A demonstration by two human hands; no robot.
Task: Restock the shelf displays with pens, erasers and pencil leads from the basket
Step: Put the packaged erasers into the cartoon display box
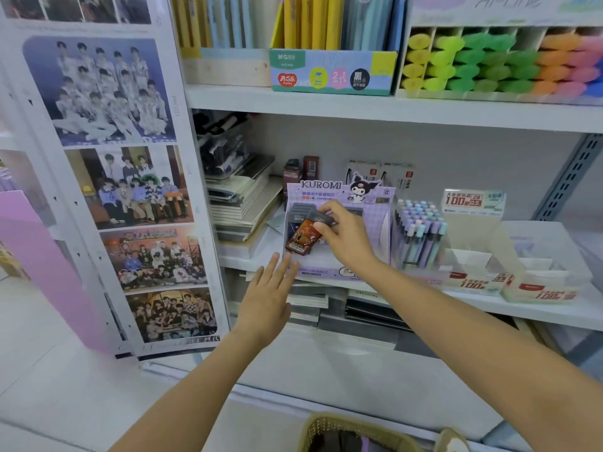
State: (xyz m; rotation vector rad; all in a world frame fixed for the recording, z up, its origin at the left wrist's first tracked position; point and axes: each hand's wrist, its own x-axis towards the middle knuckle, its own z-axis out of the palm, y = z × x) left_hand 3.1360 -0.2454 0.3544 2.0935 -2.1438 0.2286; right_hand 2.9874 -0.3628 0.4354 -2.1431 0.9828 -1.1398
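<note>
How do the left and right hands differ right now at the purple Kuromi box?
The left hand lies flat with straight fingers and holds nothing; the right hand pinches a small orange-and-black rectangular packet. The left hand is at the lower front edge of the purple cardboard Kuromi display box; the right hand is higher, over its tray. Both reach for that same box.

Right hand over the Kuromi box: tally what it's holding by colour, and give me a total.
Orange-and-black pack: 1
Grey case: 1
Total: 2, both pinched in the right hand.
</note>
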